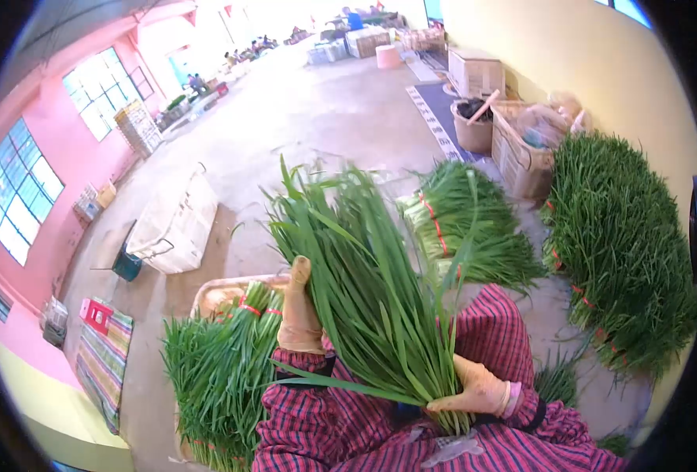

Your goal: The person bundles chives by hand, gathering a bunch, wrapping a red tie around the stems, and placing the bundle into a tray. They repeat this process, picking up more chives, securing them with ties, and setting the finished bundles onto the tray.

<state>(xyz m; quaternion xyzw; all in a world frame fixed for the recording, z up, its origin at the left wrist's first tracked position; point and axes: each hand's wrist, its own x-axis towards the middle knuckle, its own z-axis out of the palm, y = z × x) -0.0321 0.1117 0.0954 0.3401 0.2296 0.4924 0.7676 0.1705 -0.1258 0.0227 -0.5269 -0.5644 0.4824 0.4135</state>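
A large loose bundle of long green leafy stalks (372,283) slants across the lap, its leaf tips pointing up and to the left. My right hand (478,387), in a pale glove, is wrapped round the stalk bases at the lower end. Against the left side of the leaves rests my left hand (299,307), also gloved, thumb upright; its fingers are hidden behind the leaves. Bundles tied with red bands (226,354) lie in a basket (207,295) at the left. Beyond the knee, more tied bundles (470,224) lie on the floor.
A tall heap of banded greens (623,244) stands along the right wall. Behind it are a crate (525,161), a bucket (474,135) and a box (474,75). A white bin (177,224) and a striped mat (103,358) are at the left. People sit far back.
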